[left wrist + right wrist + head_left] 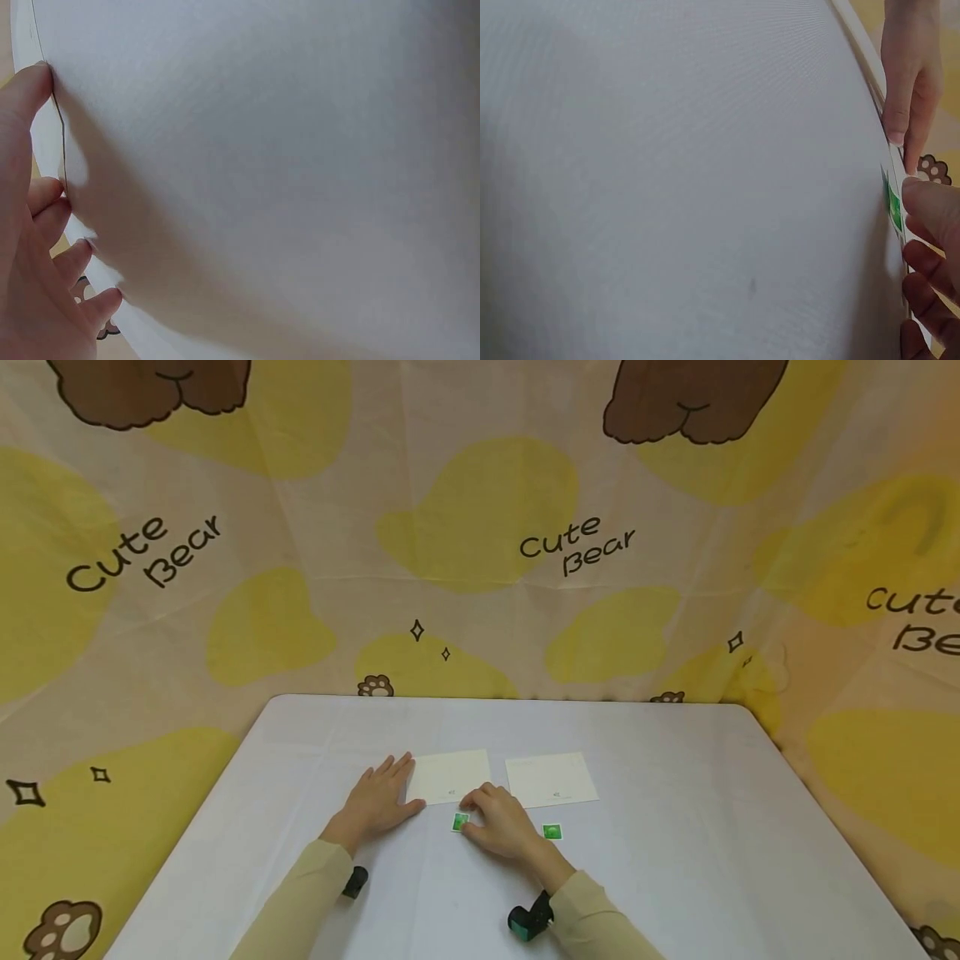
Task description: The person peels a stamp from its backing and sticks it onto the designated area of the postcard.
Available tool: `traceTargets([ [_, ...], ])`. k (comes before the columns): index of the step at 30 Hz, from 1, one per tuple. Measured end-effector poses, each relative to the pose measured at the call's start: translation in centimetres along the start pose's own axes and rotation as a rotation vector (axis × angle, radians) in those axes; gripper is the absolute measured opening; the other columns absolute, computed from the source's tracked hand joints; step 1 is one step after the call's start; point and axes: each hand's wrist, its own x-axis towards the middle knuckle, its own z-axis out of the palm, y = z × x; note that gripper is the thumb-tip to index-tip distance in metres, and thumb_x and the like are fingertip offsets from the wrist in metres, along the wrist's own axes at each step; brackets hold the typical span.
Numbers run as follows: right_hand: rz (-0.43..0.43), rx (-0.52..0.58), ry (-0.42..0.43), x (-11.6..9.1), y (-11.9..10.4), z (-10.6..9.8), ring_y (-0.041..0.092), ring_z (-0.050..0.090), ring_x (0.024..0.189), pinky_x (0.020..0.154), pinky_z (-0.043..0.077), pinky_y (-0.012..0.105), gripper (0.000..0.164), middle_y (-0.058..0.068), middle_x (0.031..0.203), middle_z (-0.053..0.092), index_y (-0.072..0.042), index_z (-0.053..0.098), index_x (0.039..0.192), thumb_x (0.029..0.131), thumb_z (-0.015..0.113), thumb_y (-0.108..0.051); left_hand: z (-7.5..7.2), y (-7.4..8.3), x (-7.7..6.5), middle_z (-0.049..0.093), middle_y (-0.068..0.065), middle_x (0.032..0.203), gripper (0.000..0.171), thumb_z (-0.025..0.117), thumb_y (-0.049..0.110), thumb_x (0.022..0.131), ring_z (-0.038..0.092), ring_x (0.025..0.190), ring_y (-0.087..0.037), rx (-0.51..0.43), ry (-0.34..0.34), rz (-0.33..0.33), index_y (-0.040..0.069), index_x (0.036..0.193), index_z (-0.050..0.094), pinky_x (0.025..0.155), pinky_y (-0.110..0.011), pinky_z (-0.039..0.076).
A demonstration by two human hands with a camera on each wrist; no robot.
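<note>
In the head view my left hand [382, 797] lies with straight fingers at the left end of a cream card [450, 775], its thumb on the lower left corner. In the left wrist view that hand [37, 217] presses along the card's edge. My right hand [501, 822] is just below the card, thumb and forefinger curled at a small green stamp [460, 821] with a white border. Close up in the right wrist view, the stamp [895, 206] looks bent beside the thumb of that hand [937, 247]. The fingers partly hide how it is held.
A second cream card [552, 779] lies to the right, with another green stamp [552, 832] below it. All lie on a white table [712, 843]. Behind its far edge hangs a yellow patterned cloth [480, 527]. Dark wrist cameras [529, 920] sit under both sleeves.
</note>
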Motion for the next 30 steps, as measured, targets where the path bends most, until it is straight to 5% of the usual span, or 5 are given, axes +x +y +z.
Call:
traceTargets([
  [30,0.042,-0.061,0.043,0.23,-0.14,0.44,0.012,0.048,0.076,0.062,0.036,0.022,0.012,-0.004,0.088,0.055,-0.019,0.063,0.086,0.076,0.070,-0.023,-0.17,0.34,-0.04,0.025,-0.009,0.151,0.080,0.058,0.051,0.084,0.021,0.138,-0.033,-0.003,0.002,-0.014,0.006,0.144,0.030,0.109,-0.056,0.019],
])
